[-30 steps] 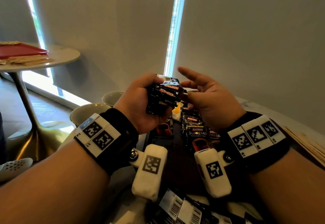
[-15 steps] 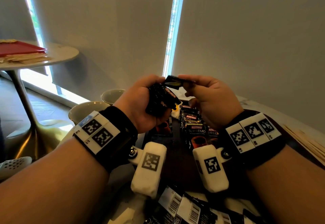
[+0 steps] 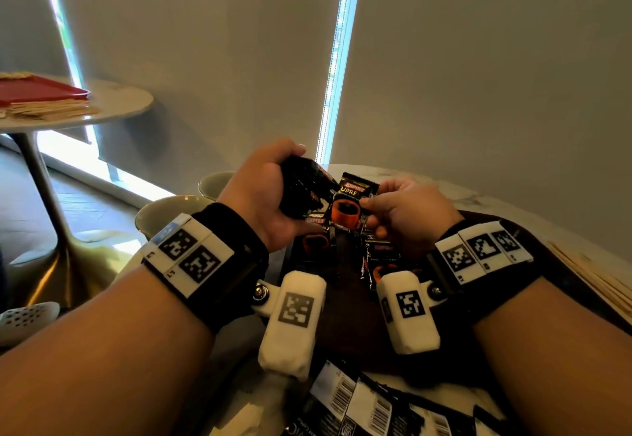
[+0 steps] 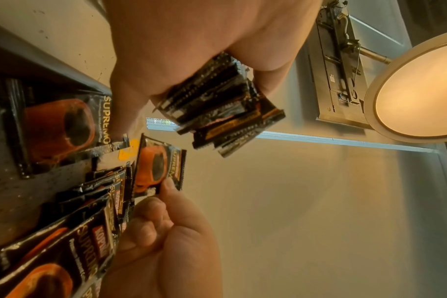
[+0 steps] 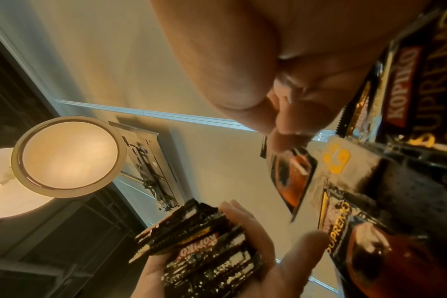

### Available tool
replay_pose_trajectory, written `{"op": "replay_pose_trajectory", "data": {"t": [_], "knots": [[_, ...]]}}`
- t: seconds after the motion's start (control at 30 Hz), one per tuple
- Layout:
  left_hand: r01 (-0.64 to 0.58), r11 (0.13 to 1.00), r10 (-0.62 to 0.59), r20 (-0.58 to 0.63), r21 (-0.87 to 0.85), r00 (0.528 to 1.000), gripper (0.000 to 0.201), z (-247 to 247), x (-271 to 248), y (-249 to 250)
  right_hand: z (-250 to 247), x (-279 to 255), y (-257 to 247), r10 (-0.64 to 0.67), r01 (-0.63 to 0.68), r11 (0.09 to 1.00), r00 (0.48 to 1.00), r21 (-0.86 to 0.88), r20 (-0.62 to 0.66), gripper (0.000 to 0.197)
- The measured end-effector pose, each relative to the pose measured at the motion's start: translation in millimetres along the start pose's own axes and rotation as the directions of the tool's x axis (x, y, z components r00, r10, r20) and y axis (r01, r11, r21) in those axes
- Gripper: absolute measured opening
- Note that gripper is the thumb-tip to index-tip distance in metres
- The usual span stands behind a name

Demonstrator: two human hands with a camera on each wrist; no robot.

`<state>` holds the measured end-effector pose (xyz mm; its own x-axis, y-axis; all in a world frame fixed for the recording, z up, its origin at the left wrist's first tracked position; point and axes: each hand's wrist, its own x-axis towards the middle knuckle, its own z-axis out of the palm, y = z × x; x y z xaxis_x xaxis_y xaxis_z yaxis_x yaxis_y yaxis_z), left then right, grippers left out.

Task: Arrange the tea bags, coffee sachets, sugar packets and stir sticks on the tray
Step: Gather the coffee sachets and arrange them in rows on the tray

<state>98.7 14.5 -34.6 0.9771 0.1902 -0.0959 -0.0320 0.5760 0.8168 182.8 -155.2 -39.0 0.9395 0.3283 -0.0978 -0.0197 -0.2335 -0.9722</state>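
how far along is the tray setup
Done: several coffee sachets lie on the dark tray. In hand: left hand grips a bundle of sachets; right hand pinches a single sachet. Left: the stir sticks lie beside the tray.

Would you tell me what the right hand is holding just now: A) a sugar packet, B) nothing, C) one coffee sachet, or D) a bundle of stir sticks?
C: the right hand pinches a single coffee sachet, while the left hand grips the stack of sachets.
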Motion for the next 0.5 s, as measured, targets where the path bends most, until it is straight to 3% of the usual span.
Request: {"op": "replay_pose_trajectory", "data": {"t": [0.17,0.37,0.5], "knots": [[0.045,0.999,-0.044,0.086,-0.005,0.995,0.023,1.7,-0.8,-2.6,5.2,-7.0,-4.6,0.057,-0.048,0.99,0.996,-0.133,0.064,0.023],[0.117,0.992,-0.122,0.139,0.044,0.983,0.029,-0.3,2.1,-7.2,10.8,-12.6,-6.3,0.08,-0.067,0.99,0.991,-0.123,0.103,0.022],[0.096,0.994,-0.1,0.122,0.043,0.987,0.028,1.3,0.9,-5.4,12.7,-12.4,-7.5,0.095,-0.083,0.99,0.99,-0.115,0.102,0.027]]}}
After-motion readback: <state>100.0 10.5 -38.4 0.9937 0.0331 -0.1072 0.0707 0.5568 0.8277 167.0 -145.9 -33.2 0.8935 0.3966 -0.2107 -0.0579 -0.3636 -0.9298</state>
